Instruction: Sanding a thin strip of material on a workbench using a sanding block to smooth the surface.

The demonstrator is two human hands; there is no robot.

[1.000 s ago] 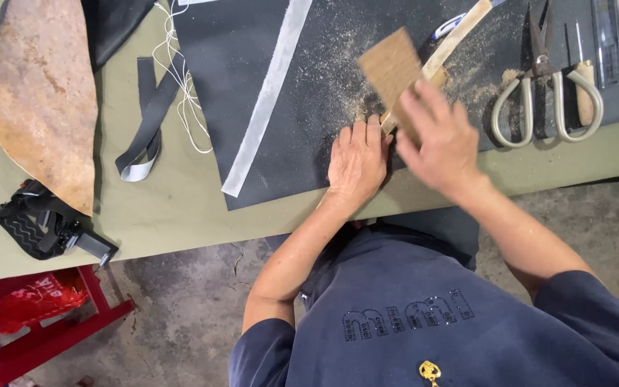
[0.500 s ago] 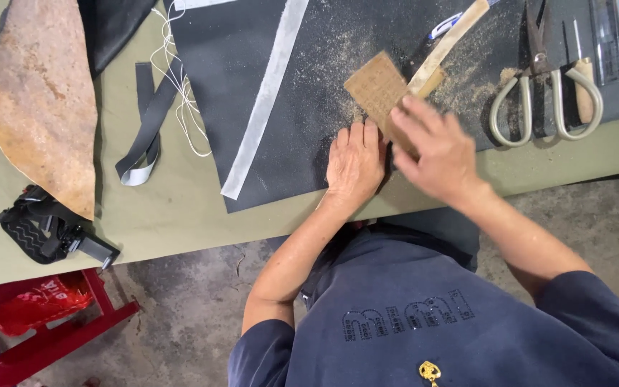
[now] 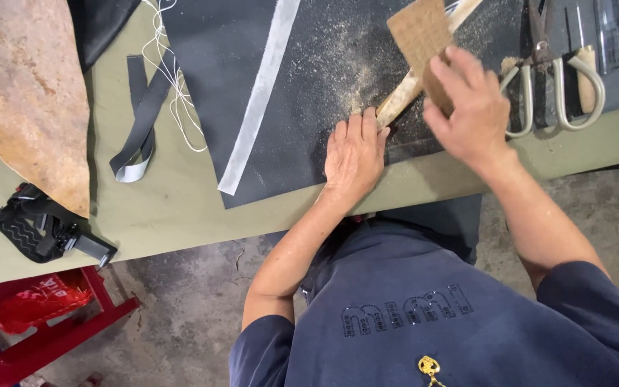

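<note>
My right hand [image 3: 471, 104] grips a brown sheet of sandpaper [image 3: 420, 32] and holds it over a pale wooden stick [image 3: 413, 86] that lies slanted on a black mat [image 3: 302, 64]. My left hand [image 3: 354, 152] presses flat on the mat, fingertips on the stick's near end. Pale dust [image 3: 331, 68] is scattered over the mat around the stick.
Large scissors [image 3: 549, 79] and small tools lie to the right. On the olive table [image 3: 173, 215] are a white strip [image 3: 259, 100], a dark strap loop [image 3: 137, 122], white string [image 3: 177, 79], a brown leather piece [image 3: 34, 93] and a black buckle strap [image 3: 37, 229]. A red stool [image 3: 37, 322] stands below.
My right hand has moved the sandpaper along the stick, up and away from me. My left hand has stayed pressed on the stick's near end.
</note>
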